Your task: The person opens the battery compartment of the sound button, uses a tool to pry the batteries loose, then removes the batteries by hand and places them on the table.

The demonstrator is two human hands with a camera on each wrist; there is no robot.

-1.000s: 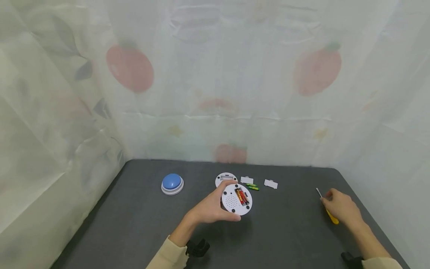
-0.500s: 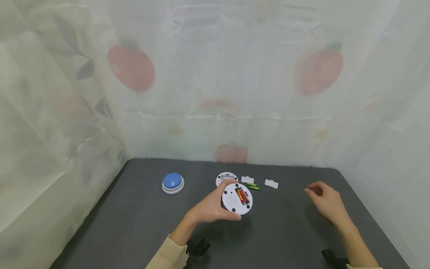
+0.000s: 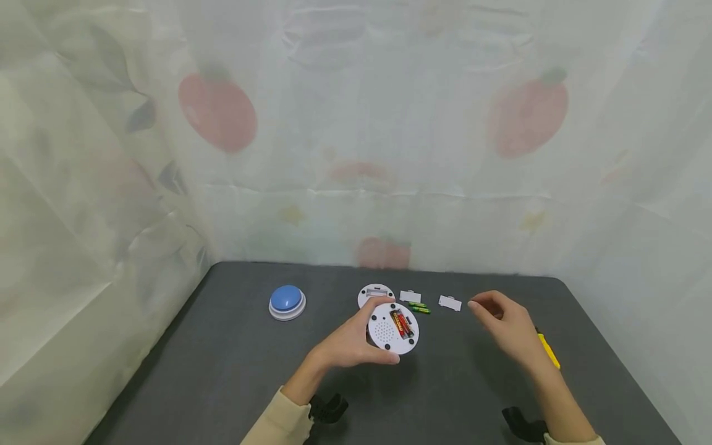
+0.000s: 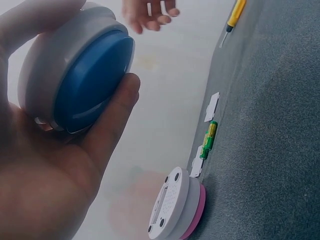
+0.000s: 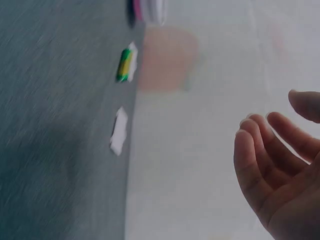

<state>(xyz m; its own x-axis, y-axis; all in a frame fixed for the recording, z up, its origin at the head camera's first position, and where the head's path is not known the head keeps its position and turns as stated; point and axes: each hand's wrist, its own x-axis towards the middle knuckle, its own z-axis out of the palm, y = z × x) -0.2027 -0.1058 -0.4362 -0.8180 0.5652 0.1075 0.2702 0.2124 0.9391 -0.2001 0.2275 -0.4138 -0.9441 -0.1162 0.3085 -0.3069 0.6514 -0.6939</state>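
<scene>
Over the worktop (image 3: 239,364), your left hand (image 3: 350,345) grips one round button (image 3: 390,339); your right hand (image 3: 510,329) has loosely bent fingers (image 5: 246,157).

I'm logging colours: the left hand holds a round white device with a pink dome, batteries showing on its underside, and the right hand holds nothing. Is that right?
Not the colour: the dome is blue, not pink, as the left wrist view shows. The rest stands: the left hand holds the round white device, batteries show on its underside, and the right hand holds nothing.
</scene>
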